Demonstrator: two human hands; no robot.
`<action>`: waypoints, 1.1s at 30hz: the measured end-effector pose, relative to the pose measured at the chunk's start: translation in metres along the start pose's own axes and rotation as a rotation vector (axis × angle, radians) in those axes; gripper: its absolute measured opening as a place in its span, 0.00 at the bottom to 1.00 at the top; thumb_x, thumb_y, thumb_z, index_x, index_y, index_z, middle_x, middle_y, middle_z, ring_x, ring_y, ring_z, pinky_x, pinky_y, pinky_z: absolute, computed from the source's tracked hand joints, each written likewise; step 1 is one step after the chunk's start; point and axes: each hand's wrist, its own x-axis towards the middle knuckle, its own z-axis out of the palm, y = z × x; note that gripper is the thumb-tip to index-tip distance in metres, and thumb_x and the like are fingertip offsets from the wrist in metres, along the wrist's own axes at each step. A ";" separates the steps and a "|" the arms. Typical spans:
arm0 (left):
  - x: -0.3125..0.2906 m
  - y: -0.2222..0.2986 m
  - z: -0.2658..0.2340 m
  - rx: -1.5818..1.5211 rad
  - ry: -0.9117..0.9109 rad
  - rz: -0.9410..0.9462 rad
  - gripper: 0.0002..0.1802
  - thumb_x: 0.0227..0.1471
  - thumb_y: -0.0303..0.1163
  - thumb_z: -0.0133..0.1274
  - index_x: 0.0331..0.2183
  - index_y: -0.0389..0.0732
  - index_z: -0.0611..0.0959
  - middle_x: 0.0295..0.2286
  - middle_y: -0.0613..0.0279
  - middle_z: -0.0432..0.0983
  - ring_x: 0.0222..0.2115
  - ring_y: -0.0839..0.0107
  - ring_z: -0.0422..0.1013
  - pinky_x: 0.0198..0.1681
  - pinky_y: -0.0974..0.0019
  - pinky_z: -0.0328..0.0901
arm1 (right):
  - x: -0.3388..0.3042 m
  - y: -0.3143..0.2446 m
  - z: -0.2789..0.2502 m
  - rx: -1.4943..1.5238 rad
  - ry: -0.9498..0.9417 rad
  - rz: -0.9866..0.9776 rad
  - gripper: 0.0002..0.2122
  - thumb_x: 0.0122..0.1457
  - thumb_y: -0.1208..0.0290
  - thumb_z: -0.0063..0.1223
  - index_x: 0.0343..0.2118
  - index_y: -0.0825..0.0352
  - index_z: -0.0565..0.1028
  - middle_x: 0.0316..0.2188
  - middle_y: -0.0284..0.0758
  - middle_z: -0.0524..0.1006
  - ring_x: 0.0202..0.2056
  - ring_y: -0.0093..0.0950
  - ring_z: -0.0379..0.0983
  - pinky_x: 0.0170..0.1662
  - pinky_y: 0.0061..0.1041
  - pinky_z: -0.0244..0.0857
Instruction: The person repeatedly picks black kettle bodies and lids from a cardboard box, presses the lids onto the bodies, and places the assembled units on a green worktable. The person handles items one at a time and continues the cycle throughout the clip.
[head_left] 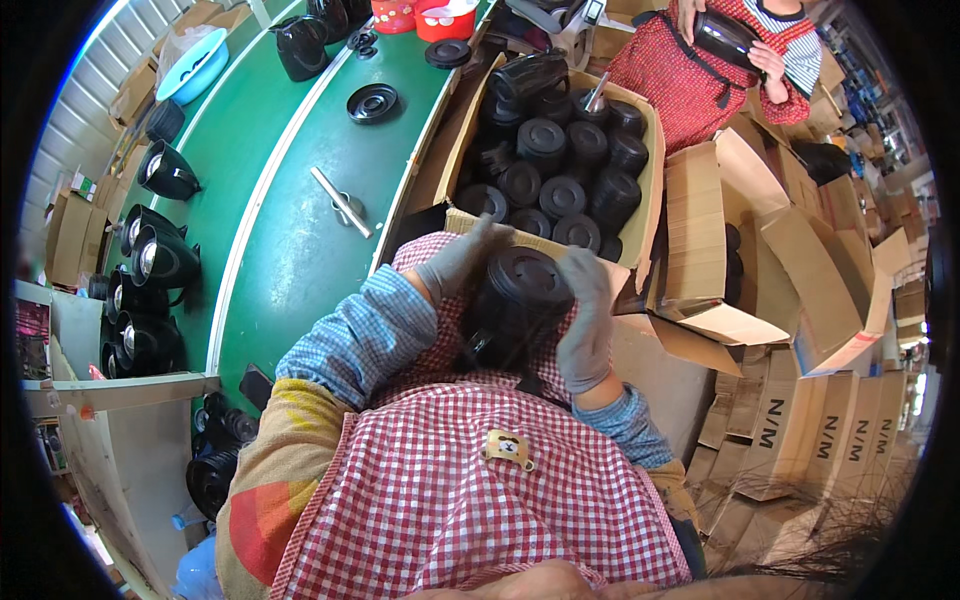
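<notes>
Around the middle of the view, a green table (285,205) is stretched from 8 to 12 o'clock. On it, a row of black pots (160,255) is lined up at 9 o'clock, a metal tool (341,203) is laid at 10, and a black disc (372,103) at 11. A carton (652,190) packed with dark round parts is set at 1 o'clock; flat cardboard (790,425) is stacked at 4. A black vessel is held by a co-worker (655,75) between 1 and 2.

A black lidded container (525,275) is placed near the centre, in the lap, between two grey-gloved hands. The left hand (463,260) is opened, fingers extended together; the right hand (588,325) is spread nearly flat. Contact cannot be told through the blur.

The left forearm is angled toward 1 o'clock, elbow bent outward; the right hand is held upright, fingers pointed toward 12.
</notes>
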 end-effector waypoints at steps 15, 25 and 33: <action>-0.119 0.013 0.002 0.320 0.106 0.232 0.22 0.70 0.37 0.41 0.54 0.32 0.76 0.45 0.55 0.77 0.43 0.70 0.74 0.49 0.65 0.70 | 0.005 0.060 0.015 0.348 -0.308 0.272 0.11 0.66 0.70 0.50 0.46 0.68 0.79 0.55 0.41 0.76 0.56 0.34 0.73 0.60 0.29 0.66; 0.000 0.015 -0.014 0.079 -0.010 0.168 0.40 0.66 0.61 0.37 0.61 0.35 0.69 0.58 0.48 0.67 0.59 0.57 0.65 0.65 0.55 0.57 | 0.018 0.060 0.018 0.309 -0.191 0.367 0.21 0.73 0.57 0.33 0.56 0.67 0.72 0.54 0.40 0.76 0.52 0.37 0.76 0.57 0.32 0.68; 0.010 0.005 -0.005 -0.115 -0.061 0.079 0.48 0.62 0.68 0.37 0.63 0.34 0.65 0.62 0.44 0.63 0.62 0.57 0.61 0.66 0.58 0.57 | 0.041 0.045 0.008 0.488 -0.006 0.447 0.27 0.73 0.54 0.28 0.65 0.68 0.62 0.62 0.46 0.67 0.65 0.40 0.61 0.66 0.35 0.54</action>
